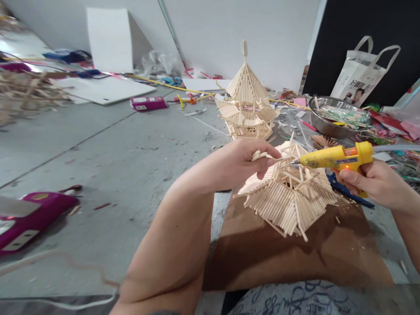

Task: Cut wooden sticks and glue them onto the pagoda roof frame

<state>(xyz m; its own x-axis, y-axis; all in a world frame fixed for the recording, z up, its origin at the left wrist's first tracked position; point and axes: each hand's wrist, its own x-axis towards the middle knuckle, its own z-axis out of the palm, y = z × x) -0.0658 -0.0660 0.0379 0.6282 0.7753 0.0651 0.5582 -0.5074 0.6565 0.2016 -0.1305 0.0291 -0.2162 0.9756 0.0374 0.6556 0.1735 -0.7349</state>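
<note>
A roof-like model of thin wooden sticks (288, 210) lies on a brown board (269, 253) in front of me. My left hand (251, 159) is closed around a few short sticks (258, 155), at the model's upper left side. A yellow glue gun (334, 157) with a lit orange light is gripped in my right hand (367, 177), its nozzle pointing left, close to my left fingertips above the model. Behind it stands a taller stick pagoda (247, 100) with a pointed roof. Dark blue pliers (351, 192) lie partly hidden by the model, below the gun.
A metal bowl (341, 120) of sticks and wrappers is at the right, before a white bag (361, 76). Magenta power strips (42, 214) lie at the left. White boards (108, 89) and scraps line the wall; a stick pile (29, 94) is far left.
</note>
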